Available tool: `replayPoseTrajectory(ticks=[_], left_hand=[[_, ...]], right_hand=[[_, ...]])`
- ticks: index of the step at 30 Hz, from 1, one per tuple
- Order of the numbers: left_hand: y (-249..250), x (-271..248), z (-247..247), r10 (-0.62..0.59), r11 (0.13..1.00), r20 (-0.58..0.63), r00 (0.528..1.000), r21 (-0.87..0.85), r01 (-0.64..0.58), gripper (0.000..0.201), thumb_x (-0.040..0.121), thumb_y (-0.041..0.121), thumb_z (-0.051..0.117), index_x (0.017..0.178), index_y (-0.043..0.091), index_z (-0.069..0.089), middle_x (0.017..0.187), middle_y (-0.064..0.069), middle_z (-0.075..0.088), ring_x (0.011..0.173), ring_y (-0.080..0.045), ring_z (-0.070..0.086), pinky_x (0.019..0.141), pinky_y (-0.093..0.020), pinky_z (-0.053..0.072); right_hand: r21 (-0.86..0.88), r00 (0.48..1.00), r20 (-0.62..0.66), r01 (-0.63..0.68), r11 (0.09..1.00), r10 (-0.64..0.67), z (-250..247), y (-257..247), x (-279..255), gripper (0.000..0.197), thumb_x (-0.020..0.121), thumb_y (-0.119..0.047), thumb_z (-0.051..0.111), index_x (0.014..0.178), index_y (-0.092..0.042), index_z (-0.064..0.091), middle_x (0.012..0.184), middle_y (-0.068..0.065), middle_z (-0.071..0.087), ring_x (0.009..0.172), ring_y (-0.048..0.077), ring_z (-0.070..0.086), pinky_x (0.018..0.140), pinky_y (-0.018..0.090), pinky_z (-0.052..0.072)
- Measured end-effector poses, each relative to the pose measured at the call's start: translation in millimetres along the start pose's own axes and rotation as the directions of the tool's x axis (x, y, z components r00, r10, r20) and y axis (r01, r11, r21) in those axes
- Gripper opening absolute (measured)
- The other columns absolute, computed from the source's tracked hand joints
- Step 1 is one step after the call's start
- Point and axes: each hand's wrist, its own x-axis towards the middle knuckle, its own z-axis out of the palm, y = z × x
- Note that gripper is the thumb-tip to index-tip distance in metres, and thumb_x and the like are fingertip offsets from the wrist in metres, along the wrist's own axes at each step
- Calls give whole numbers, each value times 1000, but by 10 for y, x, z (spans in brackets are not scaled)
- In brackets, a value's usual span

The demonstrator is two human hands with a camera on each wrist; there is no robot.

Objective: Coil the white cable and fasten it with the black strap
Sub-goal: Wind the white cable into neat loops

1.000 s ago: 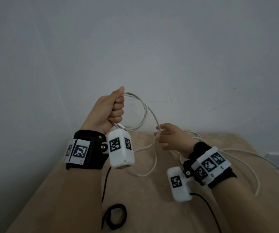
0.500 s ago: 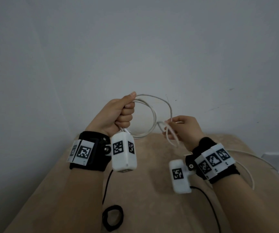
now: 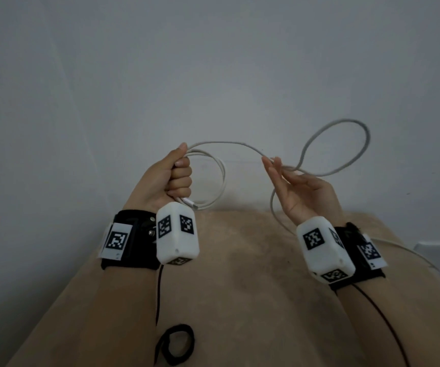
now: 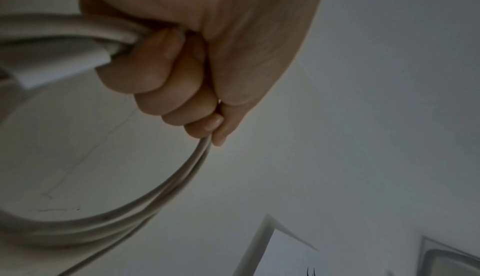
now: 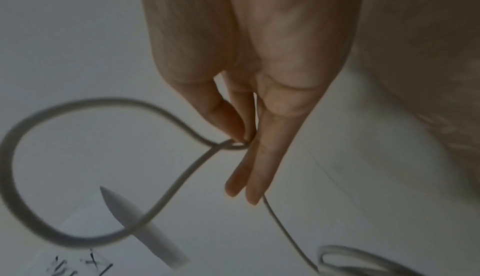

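White cable — perhaps two coils — in two hands, one black strap.

Plain indoor room, bare grey-white wall, beige cloth-covered table, kind of place unclear

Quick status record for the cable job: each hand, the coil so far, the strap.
left hand: fist grips the coiled turns of the white cable
right hand: thumb and a finger pinch a new loop, other fingers straight
plug: sticks out below the left fist
black strap: lies unused on the beige table
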Motion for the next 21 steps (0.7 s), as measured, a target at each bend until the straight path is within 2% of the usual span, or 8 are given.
replayPoseTrajectory(ticks=[1,4,8,10,13,17,20,21], left_hand=[[-6,6,-7,-2,1000,-1,1000,3,2,50,95,42,47,51,22,36,40,11,19,27,-2,17,33,-16,8],[-35,27,-44,-13,1000,-12,1000,-7,13,51,96,41,46,51,22,36,39,11,19,27,-2,17,33,-16,8],[-64,49,-67,-34,999,-18,999,-19,33,48,97,41,44,55,22,33,39,11,19,26,-2,17,31,-15,10],[-72,54,-67,-36,999,-16,999,-5,36,46,98,41,43,58,22,31,38,11,20,26,-2,17,30,-15,10],[-77,55,-70,-36,999,-14,999,2,37,46,98,41,43,59,22,30,38,11,20,26,-2,17,30,-15,11],[-76,58,-83,-34,999,-13,999,16,35,46,98,41,43,59,22,30,38,11,20,26,-2,18,29,-14,11],[-81,62,-95,-35,999,-14,999,20,35,46,98,41,43,58,22,30,38,11,20,26,-2,18,30,-14,11],[-84,63,-98,-34,999,-17,999,22,34,46,98,41,43,58,22,30,38,11,20,26,-2,18,30,-14,11]], right_hand=[[35,1000,-17,17,999,-16,4,18,-6,36,72,15,45,106,20,56,106,29,64,116,41,57,73,48,59],[165,997,-62,54,985,-44,12,73,-2,43,86,7,41,129,17,43,109,26,62,127,39,48,65,48,59],[262,997,-67,61,963,-45,8,116,20,40,91,3,45,126,22,41,120,19,57,126,43,46,63,45,60],[310,996,-69,70,948,-51,-5,102,36,40,93,1,45,126,23,40,128,21,52,117,45,53,62,47,59],[401,995,-72,98,911,-76,-25,79,64,39,97,-4,42,124,24,39,135,39,39,94,43,65,63,53,58],[474,994,-90,91,876,-55,-73,73,82,43,100,-13,36,127,21,37,131,45,38,87,51,65,61,57,57],[479,991,-132,87,874,-27,-42,64,75,39,98,-10,40,120,23,43,125,48,39,96,43,65,57,53,58],[472,989,-145,90,877,-24,-17,64,66,36,96,-6,41,119,22,45,124,48,40,94,41,65,57,52,58]])
